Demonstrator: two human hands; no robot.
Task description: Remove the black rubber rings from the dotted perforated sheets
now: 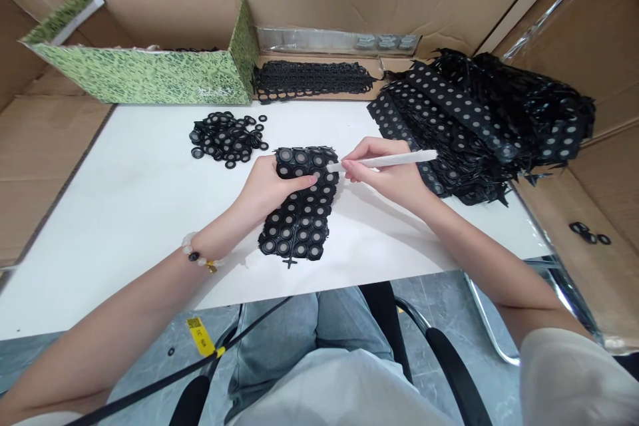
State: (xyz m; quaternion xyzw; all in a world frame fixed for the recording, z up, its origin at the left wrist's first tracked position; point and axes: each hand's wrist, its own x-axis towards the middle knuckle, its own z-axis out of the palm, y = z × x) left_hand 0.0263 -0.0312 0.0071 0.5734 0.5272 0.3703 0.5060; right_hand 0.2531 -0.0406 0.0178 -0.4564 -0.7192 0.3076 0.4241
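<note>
A black moulded rubber sheet (299, 223) with rows of rings around pale centres is tilted up off the white table. My left hand (272, 183) grips it near the top, thumb across its face and the other fingers hidden behind. In my right hand (382, 166) is a white pen-like stick (399, 159), pinched between thumb and fingers. Its left tip meets the sheet's upper right edge; whether it presses in, I cannot tell. Left of the sheet lies a pile of loose black rubber rings (224, 138).
A large heap of black dotted sheets (479, 120) covers the back right of the white table (124, 213). At the back left stands a green patterned box (150, 73), beside a black netted strip (314, 78). Several rings (589, 233) lie on cardboard at the right.
</note>
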